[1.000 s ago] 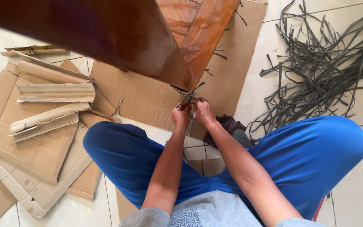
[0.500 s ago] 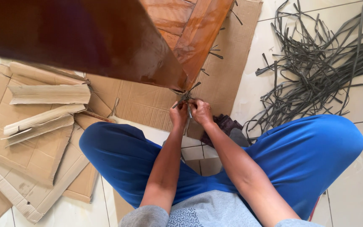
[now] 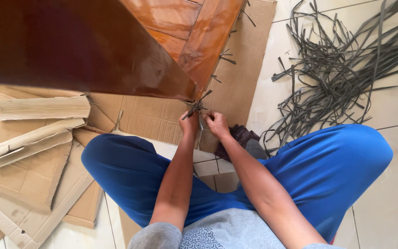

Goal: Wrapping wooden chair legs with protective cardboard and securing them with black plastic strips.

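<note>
Pale floor tiles (image 3: 392,203) carry flattened brown cardboard sheets (image 3: 153,120) across the left and far middle, with folded strips of corrugated cardboard (image 3: 42,108) lying on them at the left. A glossy reddish-brown wooden furniture piece (image 3: 116,50) fills the far left and middle of the scene, its lower corner coming down just beyond the hands. At that corner sits a knot of thin dark grey strap ends (image 3: 198,107), short ends sticking out in several directions. The left hand (image 3: 189,123) is closed, fingers pinched on the strap ends from the left. The right hand (image 3: 217,124) is closed too, gripping the same knot from the right, so the two hands almost touch. Similar short strap ends (image 3: 226,57) stick out farther along the wood's edge. A loose heap of long dark grey straps (image 3: 346,69) spreads over the tiles at the far right. The person sits on the floor with legs in blue trousers (image 3: 337,161) spread to either side of the arms.
</note>
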